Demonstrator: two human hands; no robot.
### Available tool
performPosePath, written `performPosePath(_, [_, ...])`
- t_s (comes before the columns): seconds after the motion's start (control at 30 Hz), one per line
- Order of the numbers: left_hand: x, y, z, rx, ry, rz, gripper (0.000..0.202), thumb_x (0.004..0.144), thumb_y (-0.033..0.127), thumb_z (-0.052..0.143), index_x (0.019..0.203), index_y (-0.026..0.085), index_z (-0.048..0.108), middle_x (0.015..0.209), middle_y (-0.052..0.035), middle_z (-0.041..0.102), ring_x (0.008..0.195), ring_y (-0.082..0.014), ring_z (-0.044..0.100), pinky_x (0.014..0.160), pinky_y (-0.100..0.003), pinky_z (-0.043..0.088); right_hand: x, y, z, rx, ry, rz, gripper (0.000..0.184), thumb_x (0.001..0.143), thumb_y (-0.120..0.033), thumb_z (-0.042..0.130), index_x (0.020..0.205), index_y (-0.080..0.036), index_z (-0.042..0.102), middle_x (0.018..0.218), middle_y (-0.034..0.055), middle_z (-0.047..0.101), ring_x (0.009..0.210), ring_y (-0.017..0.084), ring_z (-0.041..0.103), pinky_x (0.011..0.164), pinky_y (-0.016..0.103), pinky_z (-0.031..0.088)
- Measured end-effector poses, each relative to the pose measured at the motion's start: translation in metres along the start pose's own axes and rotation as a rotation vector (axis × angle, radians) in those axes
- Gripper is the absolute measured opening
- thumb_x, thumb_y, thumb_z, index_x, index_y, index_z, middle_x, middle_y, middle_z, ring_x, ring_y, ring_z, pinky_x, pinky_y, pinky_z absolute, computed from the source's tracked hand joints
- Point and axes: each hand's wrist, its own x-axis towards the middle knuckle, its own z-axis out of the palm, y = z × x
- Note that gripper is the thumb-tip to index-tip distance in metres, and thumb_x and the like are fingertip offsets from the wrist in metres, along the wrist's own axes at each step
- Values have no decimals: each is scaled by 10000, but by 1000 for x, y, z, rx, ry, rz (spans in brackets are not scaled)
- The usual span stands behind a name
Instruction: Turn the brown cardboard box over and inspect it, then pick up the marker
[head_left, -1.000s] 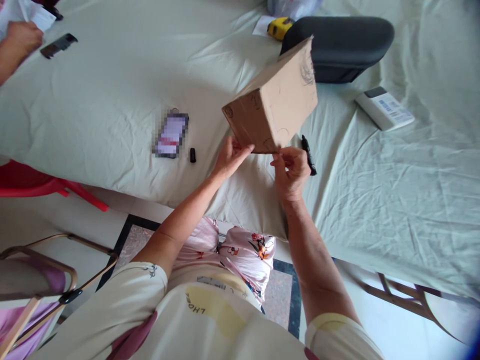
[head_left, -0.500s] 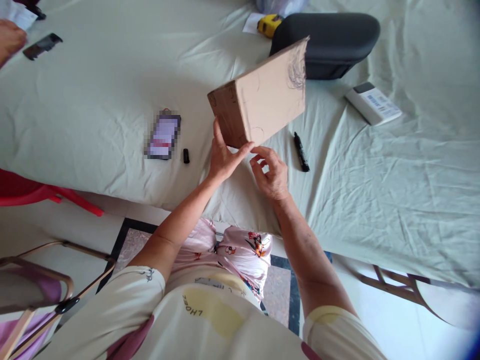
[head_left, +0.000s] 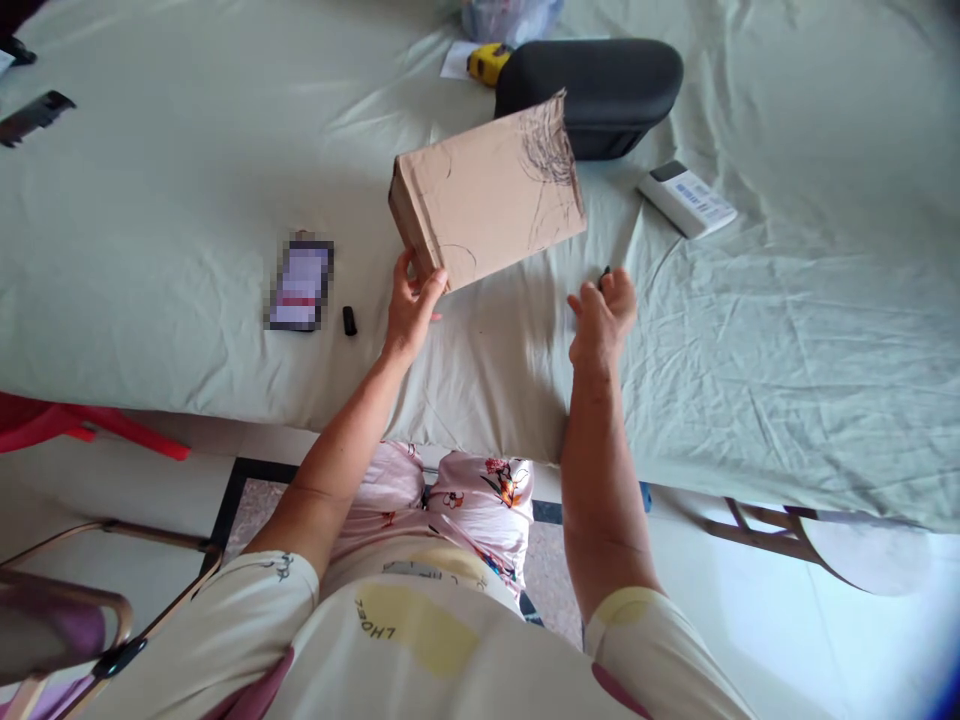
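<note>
Gripping the near corner of a scribbled cardboard box [head_left: 487, 205], the left hand [head_left: 411, 305] is holding it tilted above the sheet-covered table [head_left: 787, 330]. The right hand [head_left: 600, 315], fingers loosely curled and holding nothing, is hovering just right of it, hiding most of a black marker [head_left: 604, 271].

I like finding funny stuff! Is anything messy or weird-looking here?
Yes. The cardboard box, gripped at its near corner by the left hand, has black scribbles on its face, thickest at the far right corner. A small black cap lies alone on the sheet, apart from the marker at the right hand.
</note>
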Motion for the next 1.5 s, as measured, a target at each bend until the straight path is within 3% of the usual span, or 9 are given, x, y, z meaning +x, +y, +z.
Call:
performPosePath(0.13, [1, -1, -1, 12, -50, 4, 852, 934, 854, 625, 1576, 313, 478, 1301, -112, 753, 1144, -318, 785, 822, -387, 681, -21, -38, 7, -246, -5, -187, 959, 927, -775, 615, 1734, -367, 295, 1782, 157, 369, 1662, 405, 408, 1222, 721, 481])
performPosePath(0.3, [2, -10, -2, 70, -56, 83, 923, 869, 934, 637, 1535, 303, 546, 1144, -89, 784, 1072, -312, 800, 997, -508, 654, -45, -61, 33, -592, -110, -423, 1138, 845, -890, 661, 1745, -289, 308, 1824, 197, 242, 1743, 514, 116, 1284, 838, 304])
performPosePath(0.4, [4, -12, -7, 109, -70, 163, 978, 855, 970, 595, 1552, 285, 552, 1098, -84, 795, 1145, -327, 788, 1145, -549, 583, -46, -57, 39, -621, -53, -450, 1098, 863, -899, 632, 1727, -284, 348, 1774, 213, 300, 1710, 533, 193, 1250, 866, 323])
performPosePath(0.6, [9, -9, -6, 90, -57, 386, 954, 889, 1011, 430, 1405, 242, 659, 1443, -142, 723, 1522, -347, 598, 1317, -490, 451, -47, -55, 35, -596, 65, -517, 987, 905, -852, 629, 1691, -302, 398, 1619, 217, 448, 1590, 513, 397, 1201, 822, 395])
performPosePath(0.77, [2, -13, 7, 33, 92, 381, 830, 915, 930, 565, 1459, 304, 560, 1402, -102, 719, 1400, -293, 697, 1240, -431, 527, -62, -71, 41, -634, 109, -612, 944, 951, -838, 565, 1681, -262, 401, 1553, 227, 513, 1479, 466, 491, 1204, 765, 413])
performPosePath(0.97, [-8, -23, 20, 166, 274, 367, 807, 772, 737, 915, 1321, 269, 553, 1314, -103, 689, 1287, -301, 721, 1137, -494, 600, -64, -69, 43, -689, 46, -524, 1016, 949, -833, 554, 1752, -294, 244, 1559, 222, 462, 1450, 473, 480, 1176, 780, 396])
performPosePath(1.17, [-11, -29, 29, 193, 300, 413, 747, 839, 566, 943, 1413, 295, 549, 1365, -109, 687, 1366, -309, 697, 1184, -520, 590, -60, -63, 43, -746, 136, -562, 998, 959, -837, 509, 1742, -285, 230, 1479, 192, 492, 1363, 420, 514, 1180, 765, 387])
performPosePath(1.33, [-9, -26, 27, 145, 263, 416, 751, 855, 629, 906, 1434, 311, 548, 1405, -114, 683, 1366, -298, 697, 1192, -494, 581, -53, -56, 37, -673, 120, -570, 894, 986, -762, 524, 1709, -287, 299, 1405, 160, 544, 1305, 380, 571, 1177, 744, 417])
performPosePath(1.5, [-2, -25, 18, 94, 193, 387, 778, 906, 756, 779, 1471, 280, 537, 1416, -130, 712, 1363, -288, 711, 1228, -485, 556, -45, -48, 29, -445, 86, -466, 714, 1045, -619, 497, 1681, -324, 362, 1438, 157, 543, 1314, 347, 606, 1065, 633, 558])
